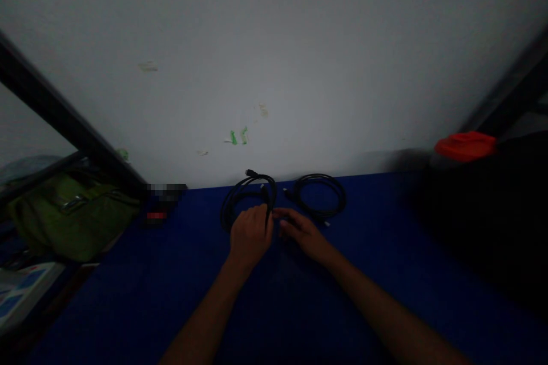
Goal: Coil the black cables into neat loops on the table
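Observation:
My left hand point(252, 232) is closed around the near right side of a coiled black cable point(225, 205), with the fingers wrapped over its strands. One dark plug point(251, 173) of this coil sticks up at the back, and another end with a pale tip lies inside the loop. My right hand point(305, 235) is just to the right, fingers stretched toward the left hand, thumb and forefinger apart, with nothing visible between them. A second coiled black cable point(343, 198) lies beyond my right hand, its two pale-tipped ends showing at the left and front. The light is dim.
Both coils lie on a blue surface point(141, 296) against a pale wall point(325, 68). A green bag point(77, 211) and a book point(29, 291) are at the left, past a dark frame bar point(60, 108). At the right stand an orange-red lid point(466, 145) and a large dark shape point(483, 228).

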A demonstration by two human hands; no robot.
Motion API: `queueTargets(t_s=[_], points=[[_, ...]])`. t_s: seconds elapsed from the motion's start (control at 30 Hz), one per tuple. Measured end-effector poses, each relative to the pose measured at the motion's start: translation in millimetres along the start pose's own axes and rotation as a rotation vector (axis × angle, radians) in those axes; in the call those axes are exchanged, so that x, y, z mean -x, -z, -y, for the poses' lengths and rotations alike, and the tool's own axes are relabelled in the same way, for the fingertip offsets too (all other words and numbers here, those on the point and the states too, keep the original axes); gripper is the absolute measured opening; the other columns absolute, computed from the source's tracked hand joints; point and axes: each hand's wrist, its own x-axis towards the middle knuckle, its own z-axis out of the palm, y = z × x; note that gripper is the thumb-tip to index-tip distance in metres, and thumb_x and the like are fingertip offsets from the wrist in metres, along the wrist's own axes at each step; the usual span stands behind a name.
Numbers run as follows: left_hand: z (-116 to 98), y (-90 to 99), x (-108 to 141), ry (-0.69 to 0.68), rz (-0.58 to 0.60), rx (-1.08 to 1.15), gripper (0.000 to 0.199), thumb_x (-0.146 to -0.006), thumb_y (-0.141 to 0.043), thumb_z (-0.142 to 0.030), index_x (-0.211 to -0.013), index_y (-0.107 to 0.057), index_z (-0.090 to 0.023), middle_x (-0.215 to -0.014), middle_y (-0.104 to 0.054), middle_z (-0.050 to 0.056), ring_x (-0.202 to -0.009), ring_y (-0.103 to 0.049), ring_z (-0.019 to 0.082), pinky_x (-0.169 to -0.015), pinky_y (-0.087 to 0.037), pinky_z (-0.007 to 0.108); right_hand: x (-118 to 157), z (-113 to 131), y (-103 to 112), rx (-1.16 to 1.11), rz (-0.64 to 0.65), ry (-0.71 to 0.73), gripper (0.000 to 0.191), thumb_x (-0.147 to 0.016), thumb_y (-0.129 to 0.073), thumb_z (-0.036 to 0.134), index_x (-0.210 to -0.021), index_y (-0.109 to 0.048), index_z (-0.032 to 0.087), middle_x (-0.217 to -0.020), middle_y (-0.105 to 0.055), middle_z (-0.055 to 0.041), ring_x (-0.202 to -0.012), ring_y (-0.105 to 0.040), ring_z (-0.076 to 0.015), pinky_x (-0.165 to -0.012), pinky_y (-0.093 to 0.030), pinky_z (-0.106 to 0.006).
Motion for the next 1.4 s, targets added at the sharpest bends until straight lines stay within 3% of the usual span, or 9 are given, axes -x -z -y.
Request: queueTargets(t_s=[0.1,0.3,0.4,0.6,0.8,1.0,1.13,1.33,1.4], points=[[0.9,-2.5,0.9,-0.012,-0.004,0.02,0.027,-0.09,-0.033,-0.024,-0.095,-0.056,-0.012,-0.079,-0.063,0.01,-0.074,-0.059,0.019,-0.067,-0.043,0.031,-0.9,0.1,-1.7,-0.089,-0.002,-0.007,0.037,-0.082,-0.051,0.041,-0.113,-0.051,0.022,-0.108,-0.058,-0.0059,-0.067,-0.055,-0.0107,-0.062,-0.045,-0.026],[-8.5,-6.7,3.2,-0.079,0.088,0.122,0.024,-0.089,-0.034,-0.025,-0.092,-0.056,-0.014,-0.079,-0.063,0.009,-0.074,-0.059,0.019,-0.068,-0.044,0.031,-2.7,0.1,-0.2,-0.173,-0.051,-0.063,0.031,-0.08,-0.053,0.047,-0.084,-0.055,0.017,-0.06,-0.055,0.0027,-0.056,-0.051,-0.0105,-0.058,-0.041,-0.024],[-13.4,-11.5,4.9,-0.072,0.147,0.175,0.021,-0.087,-0.035,-0.024,-0.088,-0.054,-0.015,-0.083,-0.063,0.01,-0.076,-0.06,0.02,-0.07,-0.046,0.033,-2.8,-4.7,3.9,-0.215,-0.052,-0.125,0.031,-0.075,-0.06,0.046,-0.071,-0.051,0.016,-0.058,-0.055,0.003,-0.055,-0.051,-0.0097,-0.059,-0.041,-0.024],[-14.0,-14.0,8.1,-0.002,0.285,0.312,0.015,-0.085,-0.037,-0.025,-0.085,-0.049,-0.016,-0.077,-0.062,0.008,-0.072,-0.061,0.021,-0.064,-0.048,0.031,-1.4,-11.0,9.5,-0.327,-0.013,-0.292,0.033,-0.068,-0.069,0.042,-0.068,-0.054,0.013,-0.06,-0.055,0.002,-0.051,-0.05,-0.0076,-0.056,-0.044,-0.023],[-13.9,-11.7,6.4,0.072,0.292,0.393,0.027,-0.09,-0.031,-0.032,-0.105,-0.046,-0.015,-0.085,-0.066,0.01,-0.075,-0.064,0.021,-0.065,-0.048,0.031,0.3,-7.7,8.9,-0.503,-0.021,-0.405,0.027,-0.065,-0.073,0.033,-0.07,-0.055,0.014,-0.062,-0.052,0.0042,-0.048,-0.047,-0.0043,-0.052,-0.047,-0.021],[-10.4,-13.9,4.1,0.112,0.302,0.424,0.031,-0.092,-0.026,-0.033,-0.109,-0.047,-0.018,-0.085,-0.067,0.007,-0.074,-0.065,0.019,-0.065,-0.046,0.028,0.1,-8.2,10.7,-0.624,-0.067,-0.481,0.018,-0.063,-0.071,0.02,-0.073,-0.056,0.015,-0.063,-0.053,0.0029,-0.049,-0.049,-0.0051,-0.051,-0.045,-0.019],[-7.9,-11.7,2.8,0.135,0.351,0.399,0.029,-0.092,-0.026,-0.034,-0.096,-0.05,-0.018,-0.075,-0.065,0.004,-0.069,-0.064,0.018,-0.06,-0.042,0.026,-1.5,-8.3,10.0,-0.374,-0.101,-0.394,0.014,-0.069,-0.063,0.025,-0.071,-0.052,0.016,-0.061,-0.051,0.0035,-0.046,-0.046,-0.0068,-0.048,-0.044,-0.023],[-6.6,-9.9,1.1,0.14,0.384,0.373,0.031,-0.093,-0.024,-0.035,-0.086,-0.049,-0.018,-0.068,-0.062,0.003,-0.066,-0.062,0.019,-0.057,-0.037,0.026,1.8,2.6,11.6,0.646,-0.059,0.206,0.01,-0.079,-0.048,0.019,-0.07,-0.051,0.018,-0.07,-0.05,-0.0014,-0.064,-0.048,-0.0133,-0.062,-0.042,-0.028],[-5.9,-10.3,0.9,0.143,0.387,0.361,0.032,-0.093,-0.024,-0.036,-0.084,-0.049,-0.019,-0.067,-0.061,0.003,-0.065,-0.062,0.018,-0.056,-0.035,0.025,3.2,4.0,11.5,0.816,-0.033,0.295,0.009,-0.08,-0.046,0.015,-0.072,-0.051,0.017,-0.075,-0.051,-0.0039,-0.071,-0.048,-0.0149,-0.067,-0.041,-0.029]])
